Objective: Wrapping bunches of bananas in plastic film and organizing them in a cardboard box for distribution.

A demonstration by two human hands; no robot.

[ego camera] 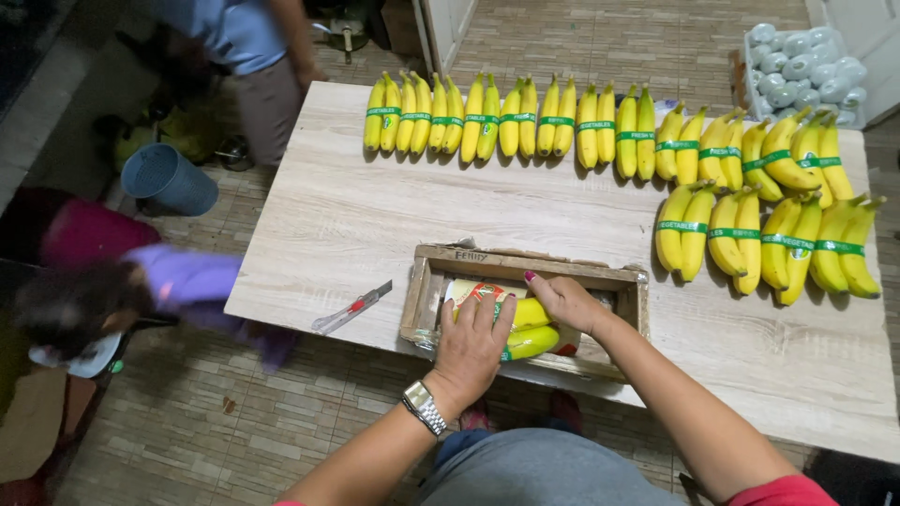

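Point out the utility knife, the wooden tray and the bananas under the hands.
Utility knife [353, 307], head view, middle of its body.
Wooden tray [525, 261], head view, far rim.
Bananas [532, 342], head view, lower banana's yellow skin.

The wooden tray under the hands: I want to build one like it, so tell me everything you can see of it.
The wooden tray is a shallow rectangular frame of pale, worn, rough boards with low walls and an open top. It lies flat near the table's front edge, slightly skewed. Inside lie yellow bananas with a green band. The left hand presses down on them; the right hand rests inside, beside them. A utility knife lies just left of the tray, not touching it.
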